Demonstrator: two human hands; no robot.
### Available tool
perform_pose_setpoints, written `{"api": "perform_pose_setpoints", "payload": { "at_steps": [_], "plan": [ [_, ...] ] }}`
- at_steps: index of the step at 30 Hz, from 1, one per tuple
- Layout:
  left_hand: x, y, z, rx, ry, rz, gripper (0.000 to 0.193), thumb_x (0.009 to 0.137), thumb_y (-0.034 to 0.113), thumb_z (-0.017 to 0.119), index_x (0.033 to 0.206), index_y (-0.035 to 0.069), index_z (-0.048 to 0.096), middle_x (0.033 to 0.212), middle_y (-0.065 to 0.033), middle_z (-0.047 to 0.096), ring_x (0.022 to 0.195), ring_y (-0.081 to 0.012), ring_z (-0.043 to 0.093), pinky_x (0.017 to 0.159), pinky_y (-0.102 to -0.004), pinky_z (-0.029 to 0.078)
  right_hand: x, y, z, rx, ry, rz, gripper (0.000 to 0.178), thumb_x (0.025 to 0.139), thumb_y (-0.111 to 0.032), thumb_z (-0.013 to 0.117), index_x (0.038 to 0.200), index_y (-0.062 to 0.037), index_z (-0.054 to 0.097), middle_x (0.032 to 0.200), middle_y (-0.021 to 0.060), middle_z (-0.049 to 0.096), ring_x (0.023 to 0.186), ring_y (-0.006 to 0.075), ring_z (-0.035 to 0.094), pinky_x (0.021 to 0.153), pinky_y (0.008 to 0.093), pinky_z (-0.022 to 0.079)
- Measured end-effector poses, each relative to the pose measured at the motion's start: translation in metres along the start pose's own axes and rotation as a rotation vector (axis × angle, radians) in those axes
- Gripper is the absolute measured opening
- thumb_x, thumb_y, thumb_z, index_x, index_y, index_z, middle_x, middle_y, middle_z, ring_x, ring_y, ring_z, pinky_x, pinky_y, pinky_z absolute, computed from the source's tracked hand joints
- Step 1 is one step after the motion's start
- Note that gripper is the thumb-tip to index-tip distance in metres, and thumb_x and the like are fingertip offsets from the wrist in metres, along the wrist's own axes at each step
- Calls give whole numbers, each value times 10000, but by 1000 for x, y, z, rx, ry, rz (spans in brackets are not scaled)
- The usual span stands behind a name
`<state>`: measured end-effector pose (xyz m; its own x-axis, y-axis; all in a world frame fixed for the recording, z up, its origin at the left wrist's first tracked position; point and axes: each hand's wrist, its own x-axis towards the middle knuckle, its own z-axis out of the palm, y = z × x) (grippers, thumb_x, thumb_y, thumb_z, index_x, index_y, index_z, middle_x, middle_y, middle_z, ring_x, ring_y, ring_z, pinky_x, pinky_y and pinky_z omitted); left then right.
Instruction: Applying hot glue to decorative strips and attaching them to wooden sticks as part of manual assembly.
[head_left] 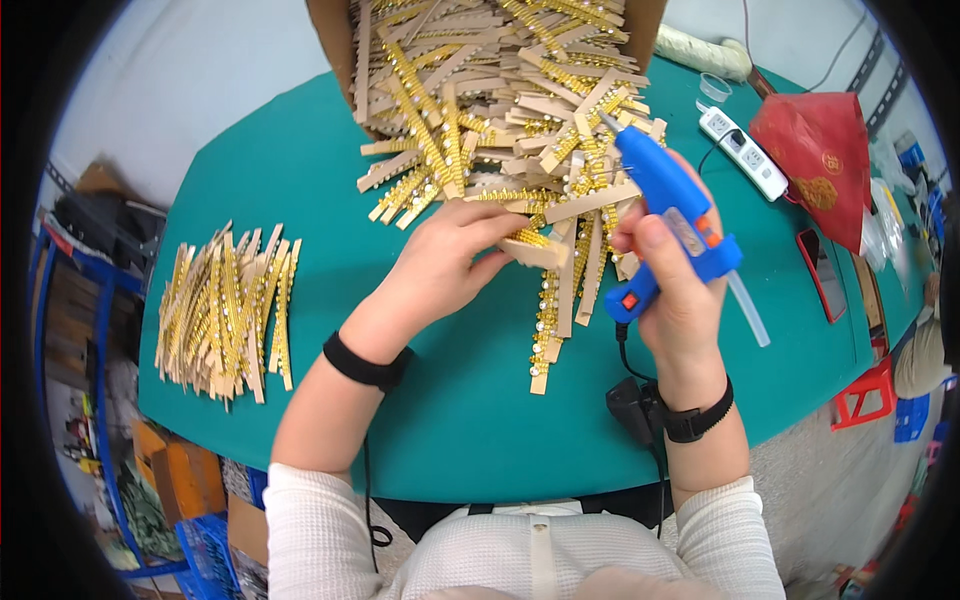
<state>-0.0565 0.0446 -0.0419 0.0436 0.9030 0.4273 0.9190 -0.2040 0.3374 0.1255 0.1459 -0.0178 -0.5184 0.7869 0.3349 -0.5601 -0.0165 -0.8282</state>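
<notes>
In my right hand point(682, 318) is a blue hot glue gun point(652, 168), its nozzle tilted up and left over the heap; a translucent glue stick point(748, 308) juts from its back end. My left hand point(440, 255) pinches a tan strip with gold beaded trim point(540, 252) at the near edge of the heap. Around it, many similar tan strips point(565, 290), some with gold trim and pearl-like beads, spill from a cardboard box point(643, 30) onto the green table. Part of the held strip is hidden by my left fingers.
To the left lies a neater pile of trimmed strips point(225, 310) on the green tabletop point(430, 430). At right are a white power strip point(742, 152), a red bag point(815, 160), a phone point(822, 275) and a small clear cup point(714, 87). A black cord hangs near my right wrist.
</notes>
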Motion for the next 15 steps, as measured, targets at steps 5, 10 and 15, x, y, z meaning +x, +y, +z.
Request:
{"api": "perform_pose_setpoints", "payload": {
  "at_steps": [5,10,15],
  "plan": [
    [13,32,-12,-134,244,-20,393,660,-2,622,1043,73,582,880,-101,550,826,-278,529,714,-350,444,-4,1,6,-106,-65,-9,704,725,-150,670,1301,-6,292,916,53,538,828,114,526,786,245,432],
    [12,48,-9,-196,212,22,421,677,2,569,1093,59,551,825,-104,536,765,-270,501,679,-354,414,-7,0,4,-104,-136,-55,765,719,-131,665,1334,-31,220,990,84,553,893,138,545,814,280,445],
    [7,46,1,-302,196,44,414,673,13,560,1085,24,519,797,-110,539,734,-282,516,645,-361,427,-14,5,9,-47,-280,-99,755,726,30,594,1350,-53,178,984,104,571,796,111,532,690,247,462]
  ]
}}
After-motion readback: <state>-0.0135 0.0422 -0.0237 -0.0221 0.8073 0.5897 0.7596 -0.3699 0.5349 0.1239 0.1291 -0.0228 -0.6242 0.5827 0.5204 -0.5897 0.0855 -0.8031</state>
